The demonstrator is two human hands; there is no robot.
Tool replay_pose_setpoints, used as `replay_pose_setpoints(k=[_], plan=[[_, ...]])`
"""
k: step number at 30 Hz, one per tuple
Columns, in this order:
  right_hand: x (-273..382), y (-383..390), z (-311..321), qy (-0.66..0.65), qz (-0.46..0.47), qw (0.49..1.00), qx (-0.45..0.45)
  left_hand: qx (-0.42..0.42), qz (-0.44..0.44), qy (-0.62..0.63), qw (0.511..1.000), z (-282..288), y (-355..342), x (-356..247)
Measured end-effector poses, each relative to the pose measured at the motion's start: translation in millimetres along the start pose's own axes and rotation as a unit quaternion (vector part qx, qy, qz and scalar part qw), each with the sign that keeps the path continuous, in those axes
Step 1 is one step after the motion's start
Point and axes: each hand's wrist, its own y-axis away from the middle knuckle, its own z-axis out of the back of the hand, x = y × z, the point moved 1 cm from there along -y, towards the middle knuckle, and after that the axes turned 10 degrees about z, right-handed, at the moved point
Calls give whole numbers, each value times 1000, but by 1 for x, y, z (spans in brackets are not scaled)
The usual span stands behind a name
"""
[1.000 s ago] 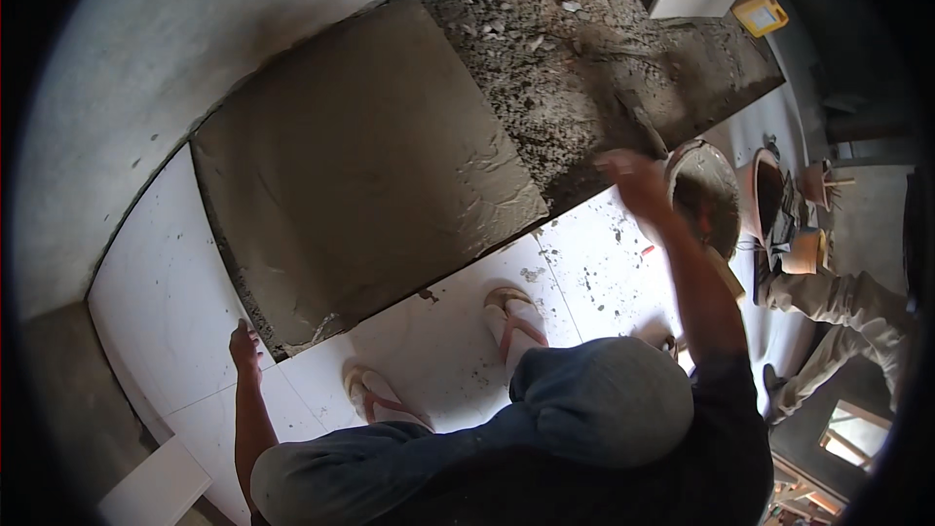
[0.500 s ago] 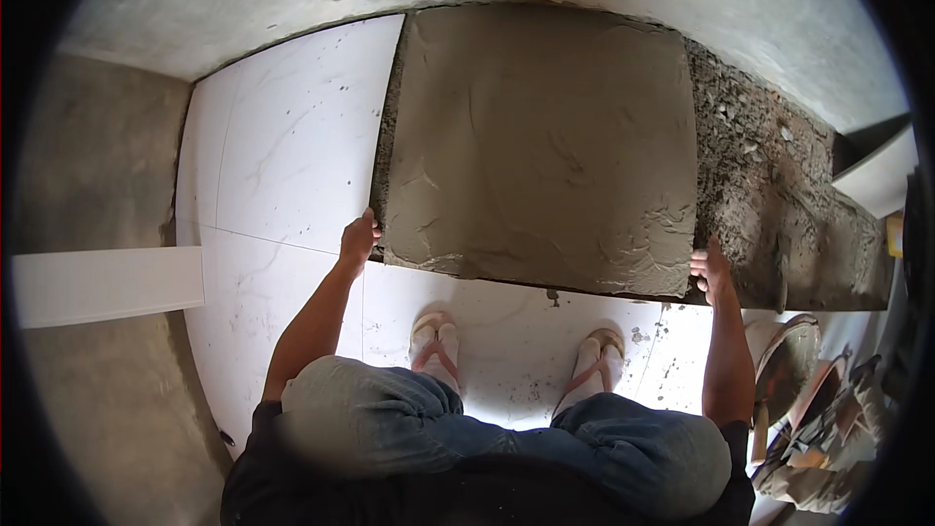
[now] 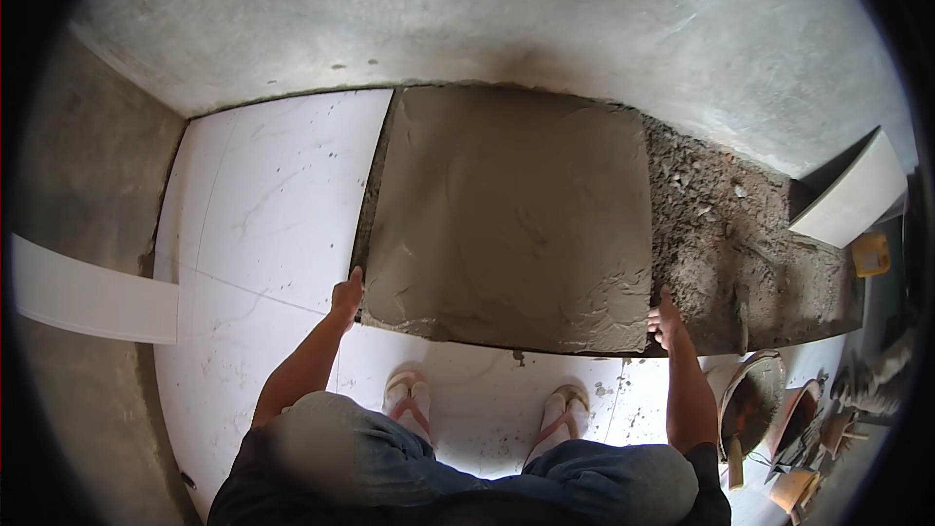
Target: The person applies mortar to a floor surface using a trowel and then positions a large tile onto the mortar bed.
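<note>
A large square tile [image 3: 506, 224], its upper face spread with wet grey mortar, lies before me between white tiling and rough mortar. My left hand [image 3: 348, 295] grips its left edge near the close corner, with the fingers partly hidden in the dark gap there. At the opposite edge, my right hand [image 3: 664, 321] is closed on the tile close to its near right corner; its fingertips reach the mortar-smeared side. White marbled floor tiles [image 3: 263, 205] run along the left and under my feet.
Rough mortar bed [image 3: 740, 244] extends to the right. A pale board [image 3: 857, 190] leans there beside a yellow container [image 3: 871, 254]. Mortar-stained buckets [image 3: 755, 399] and tools stand at lower right. Grey walls [image 3: 467, 19] border the far side and left, where a white strip [image 3: 97, 292] lies.
My view has tilted upward, so the tile and both hands sit lower in the picture and more wall shows. Both hands stay at the tile's side edges.
</note>
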Motion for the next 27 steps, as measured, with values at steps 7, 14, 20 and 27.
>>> replay_pose_setpoints(k=[7, 14, 20, 27], plan=[[-8, 2, -16, -24, 16, 998, -53, 9, 36, 81, 996, 8, -4, -7], [31, 54, 14, -149, 26, 988, -20, 169, 98, 95, 976, 55, 60, -53], [95, 86, 51, -250, 200, 946, -59, 344, -152, 403, 834, 85, 92, -95], [220, 169, 19, -446, 415, 790, 64, 322, -402, 443, 734, 84, 108, -178]])
